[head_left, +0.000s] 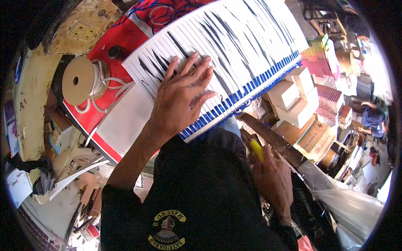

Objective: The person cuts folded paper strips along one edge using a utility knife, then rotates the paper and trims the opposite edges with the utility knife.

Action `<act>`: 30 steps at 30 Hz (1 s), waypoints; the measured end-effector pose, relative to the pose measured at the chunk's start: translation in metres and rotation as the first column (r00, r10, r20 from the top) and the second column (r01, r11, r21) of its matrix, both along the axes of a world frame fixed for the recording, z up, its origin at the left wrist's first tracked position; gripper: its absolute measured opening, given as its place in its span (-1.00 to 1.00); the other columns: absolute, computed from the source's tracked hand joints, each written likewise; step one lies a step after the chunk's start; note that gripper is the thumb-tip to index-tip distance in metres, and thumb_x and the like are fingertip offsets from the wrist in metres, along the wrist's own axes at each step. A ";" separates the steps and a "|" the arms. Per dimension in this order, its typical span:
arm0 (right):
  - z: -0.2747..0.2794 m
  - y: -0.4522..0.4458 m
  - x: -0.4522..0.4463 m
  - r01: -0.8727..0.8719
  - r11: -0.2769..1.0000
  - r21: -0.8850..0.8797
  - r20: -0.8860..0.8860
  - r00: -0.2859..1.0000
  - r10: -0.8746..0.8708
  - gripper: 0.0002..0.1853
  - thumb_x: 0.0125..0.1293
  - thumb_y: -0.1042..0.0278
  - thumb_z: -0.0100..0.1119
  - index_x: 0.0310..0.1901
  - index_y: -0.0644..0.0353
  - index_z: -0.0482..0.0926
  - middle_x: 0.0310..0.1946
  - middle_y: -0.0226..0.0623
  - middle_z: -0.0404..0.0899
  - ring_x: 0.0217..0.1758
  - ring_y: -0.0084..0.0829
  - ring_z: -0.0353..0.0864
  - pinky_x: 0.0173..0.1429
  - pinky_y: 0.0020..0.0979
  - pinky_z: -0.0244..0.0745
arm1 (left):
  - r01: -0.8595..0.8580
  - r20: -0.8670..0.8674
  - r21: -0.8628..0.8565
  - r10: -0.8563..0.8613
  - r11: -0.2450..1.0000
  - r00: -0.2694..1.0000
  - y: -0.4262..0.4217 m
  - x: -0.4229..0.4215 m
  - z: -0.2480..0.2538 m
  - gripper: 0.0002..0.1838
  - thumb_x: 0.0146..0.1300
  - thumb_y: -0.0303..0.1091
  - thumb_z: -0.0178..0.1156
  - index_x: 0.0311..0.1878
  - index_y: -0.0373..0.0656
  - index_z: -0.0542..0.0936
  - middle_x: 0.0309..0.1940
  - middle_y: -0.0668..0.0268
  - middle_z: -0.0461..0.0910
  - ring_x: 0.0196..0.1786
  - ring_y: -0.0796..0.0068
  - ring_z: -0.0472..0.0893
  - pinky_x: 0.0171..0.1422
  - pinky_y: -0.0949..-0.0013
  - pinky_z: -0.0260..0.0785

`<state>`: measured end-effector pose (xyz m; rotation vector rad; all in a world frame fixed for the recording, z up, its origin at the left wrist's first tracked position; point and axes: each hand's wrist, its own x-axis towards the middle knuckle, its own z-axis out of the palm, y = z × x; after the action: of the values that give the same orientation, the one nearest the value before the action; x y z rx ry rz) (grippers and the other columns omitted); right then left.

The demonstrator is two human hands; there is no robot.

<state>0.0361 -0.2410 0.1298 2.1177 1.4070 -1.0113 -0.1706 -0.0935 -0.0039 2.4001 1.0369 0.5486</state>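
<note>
A long row of narrow white strips (234, 37) lies side by side on the table, with dark gaps between them and blue ends along the near edge. My left hand (180, 98) rests flat on the row, its fingers spread. Low at my right side, my right hand (272, 175) is closed around a yellow object (256, 150). That object is partly covered by the fingers and blurred, so its kind does not show.
A cardboard spool (77, 80) of white cord sits on the red tabletop (130, 37), near a dark round object (117, 52). White boxes (289, 94) and a brown carton (310, 138) stand to the right. Another person (372, 119) is far right.
</note>
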 end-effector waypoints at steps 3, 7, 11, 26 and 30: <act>-0.008 -0.006 -0.005 0.109 0.938 0.328 -0.172 0.984 -0.054 -0.80 0.46 0.44 0.13 0.05 0.20 0.40 -0.38 0.09 0.65 -0.33 0.22 0.68 -0.28 0.08 0.46 | 0.035 -0.015 -0.004 -0.035 0.999 0.999 0.001 -0.004 0.001 -0.46 0.44 -0.23 0.20 0.40 -0.29 0.50 0.54 0.01 0.32 0.65 -0.03 0.15 0.70 -0.26 -0.25; -0.049 -0.011 -0.008 0.076 0.916 0.395 -0.276 0.960 0.040 -0.80 0.48 0.41 0.16 0.02 0.20 0.40 -0.39 0.09 0.64 -0.39 0.16 0.67 -0.36 0.03 0.47 | 0.097 -0.010 -0.064 -0.098 0.993 0.995 0.005 -0.010 0.011 -0.44 0.42 -0.26 0.21 0.43 -0.26 0.46 0.58 0.04 0.24 0.68 0.00 0.08 0.71 -0.24 -0.29; -0.055 -0.006 -0.017 0.040 0.893 0.447 -0.270 0.959 0.092 -0.80 0.48 0.39 0.16 0.01 0.22 0.39 -0.39 0.08 0.64 -0.40 0.14 0.67 -0.36 0.04 0.49 | 0.129 -0.016 -0.083 -0.131 0.988 0.991 0.005 -0.013 0.010 -0.41 0.41 -0.27 0.22 0.45 -0.24 0.44 0.61 0.07 0.19 0.69 0.02 0.04 0.72 -0.21 -0.30; -0.042 0.006 -0.009 -0.101 0.940 0.326 -0.249 0.950 0.188 -0.40 0.34 0.38 0.22 0.36 0.23 0.23 -0.24 0.03 0.67 -0.37 0.12 0.68 -0.34 0.04 0.55 | 0.104 0.003 -0.082 -0.105 0.991 0.995 0.004 -0.012 0.006 -0.39 0.42 -0.20 0.19 0.50 -0.11 0.41 0.63 0.20 0.18 0.68 0.01 0.07 0.69 -0.24 -0.28; -0.047 -0.002 -0.005 -0.149 0.884 0.442 -0.201 0.944 0.260 -0.50 0.37 0.35 0.19 0.27 0.21 0.29 -0.21 0.04 0.68 -0.33 0.16 0.68 -0.28 0.12 0.55 | 0.099 0.001 -0.081 -0.099 0.992 0.995 0.004 -0.012 0.005 -0.40 0.43 -0.19 0.19 0.50 -0.11 0.41 0.63 0.21 0.18 0.68 0.01 0.07 0.69 -0.24 -0.28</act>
<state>0.0313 -0.2434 0.0829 2.1081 2.0967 -0.9894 -0.1828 -0.0891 0.0015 2.3671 0.9174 0.4601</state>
